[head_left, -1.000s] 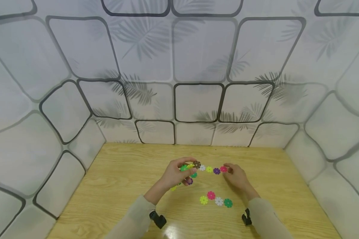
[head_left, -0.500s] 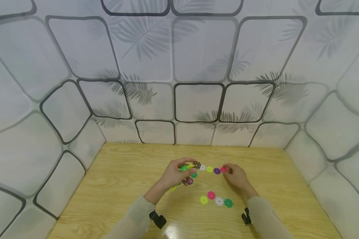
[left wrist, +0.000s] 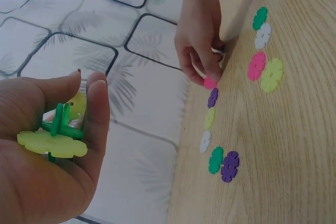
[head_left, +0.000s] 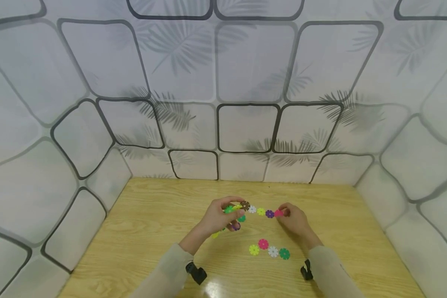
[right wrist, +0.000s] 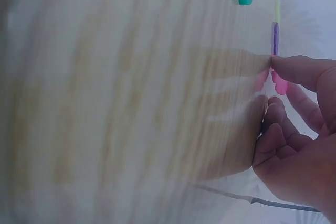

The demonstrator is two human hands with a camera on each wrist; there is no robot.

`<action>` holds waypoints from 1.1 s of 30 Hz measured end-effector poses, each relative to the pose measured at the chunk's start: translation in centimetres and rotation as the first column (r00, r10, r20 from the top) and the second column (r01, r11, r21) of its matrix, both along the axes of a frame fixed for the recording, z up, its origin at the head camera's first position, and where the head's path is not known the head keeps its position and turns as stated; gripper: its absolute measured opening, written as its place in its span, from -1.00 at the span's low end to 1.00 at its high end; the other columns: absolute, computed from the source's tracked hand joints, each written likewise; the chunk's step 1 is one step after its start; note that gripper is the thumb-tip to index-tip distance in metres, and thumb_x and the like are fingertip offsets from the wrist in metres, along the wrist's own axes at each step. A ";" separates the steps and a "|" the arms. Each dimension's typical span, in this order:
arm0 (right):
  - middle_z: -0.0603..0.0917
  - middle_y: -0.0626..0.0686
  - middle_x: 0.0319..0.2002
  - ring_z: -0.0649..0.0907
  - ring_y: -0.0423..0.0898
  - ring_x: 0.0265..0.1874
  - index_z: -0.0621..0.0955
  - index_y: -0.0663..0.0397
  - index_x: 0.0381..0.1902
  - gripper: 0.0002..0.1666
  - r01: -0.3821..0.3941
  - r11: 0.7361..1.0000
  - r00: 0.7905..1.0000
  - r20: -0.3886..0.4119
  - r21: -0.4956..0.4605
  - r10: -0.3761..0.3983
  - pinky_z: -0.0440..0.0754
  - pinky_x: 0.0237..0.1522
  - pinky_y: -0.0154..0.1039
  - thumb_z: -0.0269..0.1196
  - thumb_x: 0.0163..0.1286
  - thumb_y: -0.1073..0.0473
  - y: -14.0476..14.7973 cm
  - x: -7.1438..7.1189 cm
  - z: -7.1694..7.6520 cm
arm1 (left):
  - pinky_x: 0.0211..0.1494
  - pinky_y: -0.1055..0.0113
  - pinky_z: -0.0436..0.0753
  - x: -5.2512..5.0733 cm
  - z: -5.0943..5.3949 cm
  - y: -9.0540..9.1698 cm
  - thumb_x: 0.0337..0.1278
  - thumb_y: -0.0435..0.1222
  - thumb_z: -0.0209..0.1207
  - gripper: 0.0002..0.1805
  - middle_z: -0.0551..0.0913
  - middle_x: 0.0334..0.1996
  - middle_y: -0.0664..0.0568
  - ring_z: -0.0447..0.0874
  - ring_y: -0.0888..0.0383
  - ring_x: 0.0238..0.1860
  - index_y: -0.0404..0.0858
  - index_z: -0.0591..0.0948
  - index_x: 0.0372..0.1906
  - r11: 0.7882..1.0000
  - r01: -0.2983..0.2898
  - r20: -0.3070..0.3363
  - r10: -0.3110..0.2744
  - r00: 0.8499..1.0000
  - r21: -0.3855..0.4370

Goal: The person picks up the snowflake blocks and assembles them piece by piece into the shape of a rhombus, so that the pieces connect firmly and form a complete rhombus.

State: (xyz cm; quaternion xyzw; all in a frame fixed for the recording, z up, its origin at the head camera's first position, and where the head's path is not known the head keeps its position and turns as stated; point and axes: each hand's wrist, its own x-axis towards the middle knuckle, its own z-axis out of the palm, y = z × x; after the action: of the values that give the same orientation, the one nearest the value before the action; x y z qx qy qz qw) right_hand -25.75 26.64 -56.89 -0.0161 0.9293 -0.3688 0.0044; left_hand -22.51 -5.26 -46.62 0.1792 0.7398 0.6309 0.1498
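Observation:
My left hand [head_left: 220, 216] holds a joined cluster of notched flower-shaped plastic discs, with a yellow disc [left wrist: 52, 144] and green discs [left wrist: 62, 124] showing in the left wrist view. A brown disc [head_left: 245, 205] shows at its fingertips. On the right, my right hand [head_left: 295, 219] pinches a pink disc [head_left: 279, 213] between thumb and finger, low over the table. That pink disc stands at the end of a line with a purple disc [head_left: 270, 213], a yellow disc [head_left: 260, 211] and a white disc [head_left: 252, 209].
Nearer me on the wooden table [head_left: 164, 231] lie a yellow disc [head_left: 254, 250], a pink disc [head_left: 263, 244], a white disc [head_left: 273, 251] and a green disc [head_left: 284, 253]. Another green disc [left wrist: 216, 160] and purple disc [left wrist: 229, 166] lie below my left hand. Patterned walls enclose the table.
The pink disc at my right fingertips has tilted, and the right fingers have shifted slightly. My left hand and its cluster stay where they were.

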 end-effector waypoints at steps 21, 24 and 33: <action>0.78 0.26 -0.24 0.74 0.05 -0.38 0.63 0.34 0.11 -0.70 0.059 0.972 0.998 0.023 -0.228 -0.056 0.61 -0.43 -0.30 0.21 0.55 0.25 -2.2 1.2 3.7 | -0.37 0.01 0.85 -0.9 -0.1 0.4 0.44 -0.26 0.33 -0.53 0.78 -0.38 -0.05 0.75 0.21 -0.54 -0.16 0.62 0.37 1.000 0.005 -0.026 -0.005 1.000 -0.009; 0.78 0.29 -0.24 0.75 0.10 -0.39 0.60 0.33 0.13 -0.70 0.032 0.962 0.999 0.015 -0.270 -0.029 0.59 -0.47 -0.33 0.20 0.58 0.23 -2.7 1.3 4.6 | -0.32 -0.16 0.83 -1.2 -0.3 0.6 0.44 -0.25 0.33 -0.54 0.78 -0.37 -0.04 0.75 0.21 -0.55 -0.16 0.62 0.37 1.000 0.006 -0.035 -0.006 0.999 -0.013; 0.76 0.39 -0.14 0.73 0.04 -0.45 0.61 0.27 0.12 -0.73 -0.081 0.947 0.996 -0.047 -0.311 0.070 0.58 -0.50 -0.35 0.23 0.61 0.20 -4.1 1.6 6.7 | -0.29 -0.22 0.82 -1.9 -1.0 0.9 0.46 -0.25 0.32 -0.55 0.79 -0.33 -0.10 0.74 0.23 -0.56 -0.17 0.62 0.36 0.999 -0.009 -0.038 0.007 0.999 -0.044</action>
State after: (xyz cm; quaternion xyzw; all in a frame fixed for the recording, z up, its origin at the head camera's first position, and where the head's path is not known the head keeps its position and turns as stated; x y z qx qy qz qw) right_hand -24.10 22.50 -50.24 -0.0585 0.8579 -0.5104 -0.0006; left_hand -24.39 -4.37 -47.63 0.1847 0.7570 0.6116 0.1373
